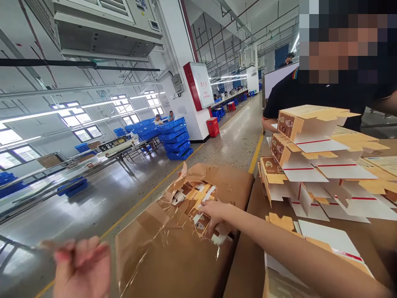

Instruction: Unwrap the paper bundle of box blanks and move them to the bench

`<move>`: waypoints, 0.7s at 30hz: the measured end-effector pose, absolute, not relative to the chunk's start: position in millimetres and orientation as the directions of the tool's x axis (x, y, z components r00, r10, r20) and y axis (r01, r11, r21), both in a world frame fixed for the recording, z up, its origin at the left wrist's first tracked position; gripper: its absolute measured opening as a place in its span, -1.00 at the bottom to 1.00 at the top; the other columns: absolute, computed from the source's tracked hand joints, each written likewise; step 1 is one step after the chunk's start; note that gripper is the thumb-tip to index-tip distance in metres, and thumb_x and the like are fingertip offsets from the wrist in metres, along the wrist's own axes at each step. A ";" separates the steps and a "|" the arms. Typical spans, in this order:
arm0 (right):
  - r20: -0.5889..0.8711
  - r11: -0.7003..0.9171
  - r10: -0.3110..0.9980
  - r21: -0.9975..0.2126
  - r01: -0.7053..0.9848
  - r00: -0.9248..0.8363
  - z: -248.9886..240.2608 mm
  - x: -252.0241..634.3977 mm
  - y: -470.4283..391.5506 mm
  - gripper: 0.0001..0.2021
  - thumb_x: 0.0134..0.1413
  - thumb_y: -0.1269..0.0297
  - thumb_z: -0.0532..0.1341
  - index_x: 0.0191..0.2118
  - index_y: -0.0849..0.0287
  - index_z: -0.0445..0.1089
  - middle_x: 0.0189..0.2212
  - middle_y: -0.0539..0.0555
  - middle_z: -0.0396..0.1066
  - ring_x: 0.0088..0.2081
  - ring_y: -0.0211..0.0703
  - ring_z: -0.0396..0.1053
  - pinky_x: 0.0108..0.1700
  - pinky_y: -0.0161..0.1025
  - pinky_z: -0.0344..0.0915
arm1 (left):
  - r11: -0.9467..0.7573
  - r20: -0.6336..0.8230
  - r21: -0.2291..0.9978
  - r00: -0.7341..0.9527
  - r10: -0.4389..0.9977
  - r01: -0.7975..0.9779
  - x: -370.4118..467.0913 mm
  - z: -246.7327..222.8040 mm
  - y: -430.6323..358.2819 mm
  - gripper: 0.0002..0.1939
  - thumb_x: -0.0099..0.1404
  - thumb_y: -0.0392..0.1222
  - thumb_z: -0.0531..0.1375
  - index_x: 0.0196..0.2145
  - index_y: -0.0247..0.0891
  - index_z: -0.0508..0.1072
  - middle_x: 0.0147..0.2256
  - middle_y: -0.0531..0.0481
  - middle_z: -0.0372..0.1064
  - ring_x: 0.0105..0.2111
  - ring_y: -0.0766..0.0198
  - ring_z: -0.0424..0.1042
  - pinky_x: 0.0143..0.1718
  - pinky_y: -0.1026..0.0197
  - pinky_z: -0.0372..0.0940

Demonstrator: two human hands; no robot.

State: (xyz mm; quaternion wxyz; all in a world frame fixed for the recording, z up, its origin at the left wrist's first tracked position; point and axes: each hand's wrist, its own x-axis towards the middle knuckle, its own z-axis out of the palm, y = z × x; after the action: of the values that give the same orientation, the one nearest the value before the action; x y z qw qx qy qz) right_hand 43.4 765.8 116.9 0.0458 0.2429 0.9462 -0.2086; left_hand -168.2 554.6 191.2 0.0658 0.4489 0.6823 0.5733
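Under our right hand [218, 211]: one brown-wrapped package [167, 267], torn through on top. Beyond and right of that hand, one person [313, 97] in a dark top. Just right of the same hand, one stack of unfolded-flap boxes [307, 169]; we count three brown end panels on its left edge, the lower layers overlapping past counting. Far ahead of the hand, one pile of blue crates [176, 138], several deep; right of it, one white-fronted cabinet [203, 86] and one red bin [213, 127]. Our left hand [85, 265], one, is raised left of the package, blurred, fingers curled; we cannot tell whether it holds anything. Our right-hand fingers rest on printed cartons [201, 193] in the tear; we cannot tell whether they grip.

Writing: red Chinese characters on the cabinet; print on the end panels, illegible to us.
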 end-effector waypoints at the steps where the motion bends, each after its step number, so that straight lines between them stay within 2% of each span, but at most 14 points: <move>1: -0.186 0.778 0.466 -0.379 0.501 -0.865 118.4 42.4 765.8 -0.58 0.04 0.19 0.20 0.03 0.14 0.22 0.09 0.14 0.17 0.04 0.05 0.21 -0.01 0.10 0.22 | -0.052 0.443 0.826 -0.589 0.675 0.561 -176.2 200.1 551.6 -0.53 -0.01 0.28 0.04 -0.48 -0.21 0.34 -0.62 0.06 0.31 -0.43 0.17 0.39 -0.33 0.13 0.33; 4: -0.139 0.714 0.576 -0.394 0.579 -0.806 122.3 32.1 766.1 -0.66 0.09 0.18 0.16 -0.02 0.17 0.27 0.01 0.13 0.27 -0.01 -0.01 0.27 -0.01 0.10 0.21 | 0.049 0.416 0.771 -0.561 0.716 0.635 -185.7 201.6 566.9 -0.60 0.05 0.16 0.03 -0.30 -0.21 0.29 -0.47 0.01 0.39 -0.37 0.16 0.41 -0.32 0.13 0.32; 6: -0.028 0.676 0.662 -0.409 0.613 -0.749 124.5 19.2 766.2 -0.66 0.13 0.17 0.12 0.00 0.18 0.25 0.01 0.13 0.27 0.00 -0.02 0.26 0.02 0.10 0.18 | 0.123 0.360 0.729 -0.530 0.768 0.674 -185.8 186.7 590.3 -0.67 0.12 0.03 -0.06 -0.22 -0.21 0.22 -0.40 -0.01 0.37 -0.36 0.19 0.41 -0.32 0.14 0.32; 8: 0.098 0.656 0.717 -0.430 0.621 -0.690 126.9 2.7 765.5 -0.65 0.15 0.18 0.10 0.04 0.17 0.21 0.06 0.14 0.22 0.04 0.00 0.22 0.05 0.11 0.15 | 0.190 0.319 0.647 -0.488 0.812 0.738 -186.1 167.5 616.4 -0.75 0.11 -0.11 -0.10 -0.30 -0.21 0.24 -0.46 0.01 0.31 -0.43 0.20 0.36 -0.34 0.13 0.29; 10: 0.173 0.666 0.721 -0.441 0.601 -0.671 129.0 -16.4 763.7 -0.65 0.15 0.19 0.10 0.04 0.18 0.21 0.08 0.14 0.19 0.07 0.02 0.19 0.06 0.13 0.12 | 0.254 0.294 0.520 -0.451 0.843 0.815 -188.4 149.6 641.7 -0.76 0.13 -0.10 -0.09 -0.33 -0.23 0.27 -0.38 -0.06 0.34 -0.34 0.13 0.36 -0.25 0.07 0.25; 13: 0.164 0.687 0.696 -0.434 0.583 -0.699 128.6 -47.6 760.4 -0.66 0.14 0.16 0.11 -0.02 0.21 0.26 0.01 0.13 0.28 0.03 -0.01 0.25 0.05 0.11 0.15 | 0.318 0.291 0.288 -0.399 0.870 0.903 -195.6 129.4 677.3 -0.62 0.14 0.01 0.01 -0.19 -0.33 0.28 -0.17 -0.25 0.34 -0.12 -0.05 0.31 -0.10 -0.05 0.16; 15: 0.115 0.674 0.702 -0.423 0.605 -0.702 123.8 -66.7 759.9 -0.68 0.12 0.16 0.12 -0.05 0.22 0.29 -0.04 0.12 0.32 -0.02 -0.04 0.29 0.01 0.08 0.19 | 0.341 0.297 0.132 -0.365 0.882 0.931 -201.7 120.0 699.7 -0.53 0.11 0.00 0.08 -0.12 -0.40 0.27 -0.15 -0.32 0.31 -0.09 -0.11 0.28 -0.08 -0.11 0.12; 18: 0.077 0.649 0.725 -0.409 0.642 -0.684 109.2 -86.2 763.4 -0.67 0.11 0.16 0.14 -0.05 0.22 0.29 -0.03 0.13 0.32 -0.01 -0.03 0.28 0.01 0.07 0.19 | 0.331 0.272 -0.038 -0.309 0.911 0.943 -210.8 109.7 728.1 -0.58 0.15 -0.05 0.08 -0.10 -0.40 0.30 -0.17 -0.26 0.32 -0.12 -0.02 0.30 -0.09 -0.08 0.14; 21: 0.087 0.637 0.739 -0.413 0.651 -0.668 93.1 -93.3 770.0 -0.63 0.11 0.11 0.12 -0.03 0.22 0.27 -0.03 0.14 0.31 0.03 0.00 0.23 0.04 0.08 0.15 | 0.283 0.200 -0.103 -0.259 0.945 0.953 -221.9 104.5 745.9 -0.77 0.21 -0.16 0.04 -0.26 -0.33 0.39 -0.22 -0.11 0.37 -0.13 0.13 0.31 -0.06 -0.02 0.15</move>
State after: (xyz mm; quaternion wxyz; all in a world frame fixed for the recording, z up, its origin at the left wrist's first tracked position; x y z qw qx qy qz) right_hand -93.3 770.0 93.1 -0.1249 0.3877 0.8961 -0.1764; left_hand -221.9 745.9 104.5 -0.1115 0.5982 0.7933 0.0191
